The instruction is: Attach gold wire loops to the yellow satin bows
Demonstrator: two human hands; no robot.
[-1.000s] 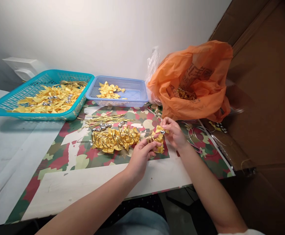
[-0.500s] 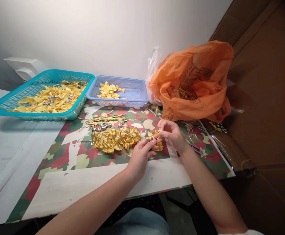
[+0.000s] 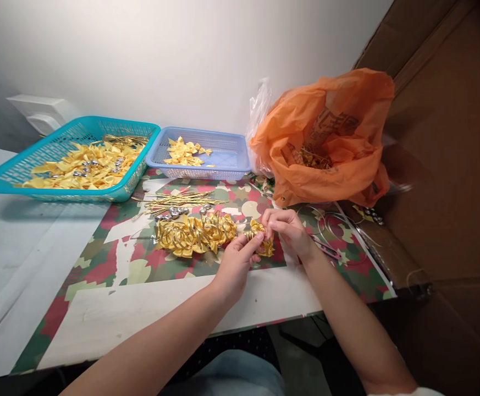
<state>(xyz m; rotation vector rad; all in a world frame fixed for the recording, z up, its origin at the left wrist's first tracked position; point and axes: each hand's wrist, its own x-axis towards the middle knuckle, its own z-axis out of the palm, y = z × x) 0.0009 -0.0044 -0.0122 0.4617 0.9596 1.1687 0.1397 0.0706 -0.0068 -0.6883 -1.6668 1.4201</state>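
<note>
A yellow ribbon bow with gold wire [image 3: 268,248] is pinched in my left hand [image 3: 240,258], fingers closed round it. My right hand [image 3: 287,228] is closed at the bow's upper right side; the small thing between its fingertips is hidden. Left of my hands lies a row of yellow bows wound with gold wire [image 3: 196,235]. Behind that row are loose gold twist ties [image 3: 182,202] and small silver pieces [image 3: 177,211].
A teal basket [image 3: 120,193] of yellow bows and silver pieces stands at the left, beside a blue basket [image 3: 227,175] with some bows. An orange bag [image 3: 330,184] stands back right. Pink-handled scissors [image 3: 328,250] and wire loops lie right of my hands.
My right hand has moved slightly down and left, closer to my left fingertips. The bow in my left hand has turned a little and shows more of its ribbon.
</note>
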